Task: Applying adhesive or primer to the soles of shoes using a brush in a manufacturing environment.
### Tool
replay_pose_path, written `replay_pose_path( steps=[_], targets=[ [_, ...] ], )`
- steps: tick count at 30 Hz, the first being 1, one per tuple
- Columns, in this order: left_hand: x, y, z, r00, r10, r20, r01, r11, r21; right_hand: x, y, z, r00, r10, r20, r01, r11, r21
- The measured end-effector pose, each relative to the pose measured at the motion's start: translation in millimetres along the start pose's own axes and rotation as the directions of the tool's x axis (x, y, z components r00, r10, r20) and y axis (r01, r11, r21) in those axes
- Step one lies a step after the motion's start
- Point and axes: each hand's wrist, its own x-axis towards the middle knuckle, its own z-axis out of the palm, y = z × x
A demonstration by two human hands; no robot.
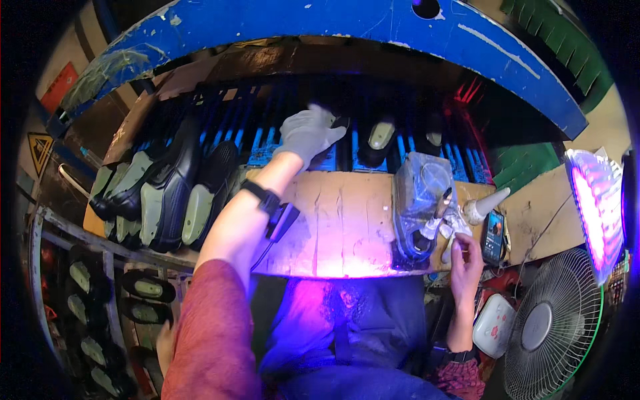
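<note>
At dark shoe, upper ctr of frame, w/ gloved L hand, thumb spread; can't tell if gripping. At white cloth, mid-right, w/ bare R hand, fingers curled; can't tell if pinching. Prob. handling shoe; next, needs secure hold.

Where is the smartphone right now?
On the right of the head view, the smartphone is just right of the right hand, below the white cone.

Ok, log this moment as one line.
left hand: gloved, at dark shoe, grip unclear | right hand: by crumpled white item, hold unclear | fan: lower right
</note>
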Motion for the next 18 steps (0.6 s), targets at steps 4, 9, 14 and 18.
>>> replay_pose_path(
  steps=[4,9,14,18],
  targets=[
    [46,-3,39,0.974,0.103,0.2,-0.166,0.929,0.329,8,-1,13,0.99,-0.136,0.042,0.137,0.991,-0.004],
    [30,-2,19,0.974,0.183,0.13,-0.214,0.931,0.296,29,-6,32,0.983,-0.182,0.036,0.186,0.969,-0.161],
    [-52,-22,-99,0.915,0.304,-0.266,-0.196,0.909,0.367,38,-13,46,0.946,-0.324,-0.012,0.295,0.875,-0.383],
    [-106,-137,-173,0.879,0.067,-0.472,0.126,0.922,0.365,40,-15,48,0.96,-0.277,0.028,0.261,0.862,-0.434]
  ],
)
